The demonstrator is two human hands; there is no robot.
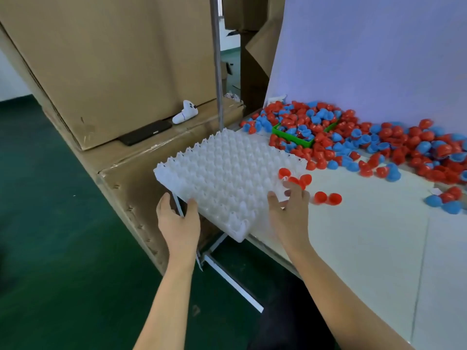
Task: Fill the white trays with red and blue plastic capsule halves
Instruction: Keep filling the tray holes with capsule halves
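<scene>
A white tray [227,173] studded with pointed pegs lies at the left end of the white table, its near corner sticking out over the edge. My left hand [178,221] grips the tray's near left edge, thumb on top. My right hand [290,210] holds the near right edge, fingers curled over the rim. No capsule halves sit on the tray's pegs. Three red halves [294,178] lie beside its right edge and two more [328,198] lie just past my right fingers. A big heap of red and blue halves [374,145] covers the back of the table.
A green bin [294,138] is half buried in the heap. Large cardboard boxes [108,66] stand to the left, with a black phone [146,132] and a white controller [185,112] on a ledge. A metal pole [218,72] rises behind the tray. Green floor lies below.
</scene>
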